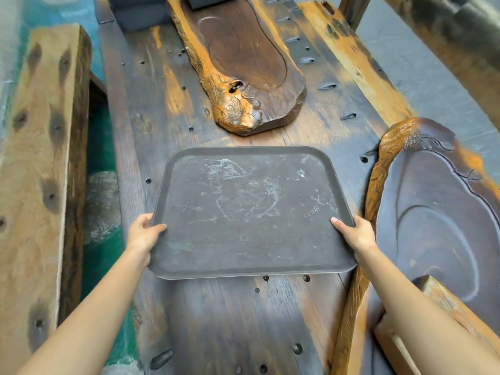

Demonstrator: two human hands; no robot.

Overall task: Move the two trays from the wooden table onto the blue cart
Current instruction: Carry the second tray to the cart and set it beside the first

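Observation:
A dark grey rectangular tray (251, 209) with white scuff marks is over the middle of the wooden table (151, 131). My left hand (144, 234) grips its left edge, thumb on top. My right hand (357, 235) grips its right edge the same way. Whether the tray rests on the table or is slightly lifted I cannot tell. No second grey tray and no blue cart are in view.
A carved wooden slab tray (243, 63) lies further back on the table. Another carved slab (438, 212) lies to the right, close to my right hand. A wooden bench (38, 158) runs along the left. Dark blocks (138, 12) sit at the far end.

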